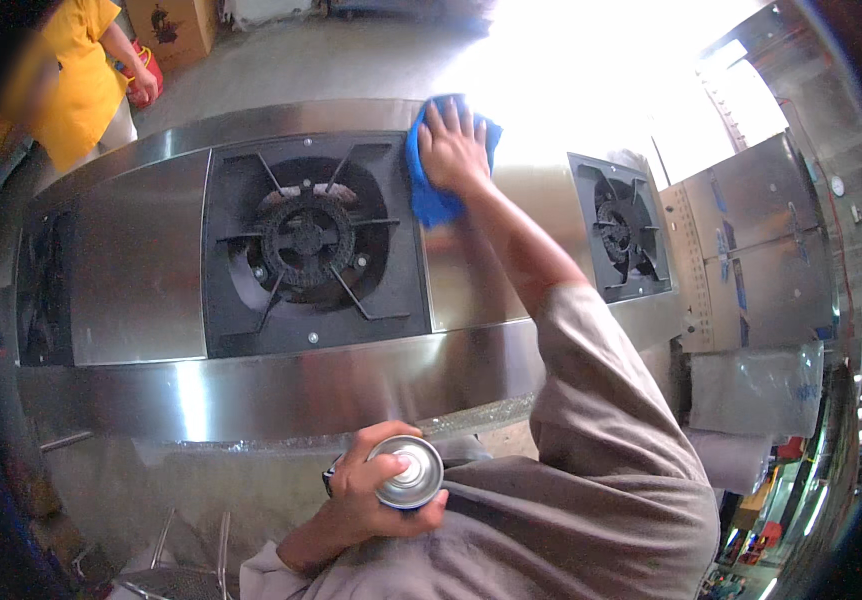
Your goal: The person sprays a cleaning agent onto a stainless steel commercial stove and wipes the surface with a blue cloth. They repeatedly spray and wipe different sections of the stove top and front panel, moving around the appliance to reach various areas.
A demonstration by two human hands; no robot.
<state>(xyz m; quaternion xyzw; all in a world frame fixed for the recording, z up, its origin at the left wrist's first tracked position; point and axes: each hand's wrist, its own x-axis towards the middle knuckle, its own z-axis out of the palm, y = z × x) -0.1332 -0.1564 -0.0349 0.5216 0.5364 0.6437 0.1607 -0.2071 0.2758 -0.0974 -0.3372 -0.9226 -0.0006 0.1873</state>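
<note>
One blue cloth: bright, rumpled, on the steel stovetop, right of the black middle burner.
Right hand: fingers spread over the cloth.
Aerosol can: silver, round-topped, in front of the stovetop.
Left hand: curled around the can, one fingertip at its nozzle.

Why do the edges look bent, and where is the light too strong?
In the head view, the fisheye lens bends the steel counter into a curve; white glare at upper right washes out detail beyond the blue cloth; a bright reflection streaks the counter's front.
</note>
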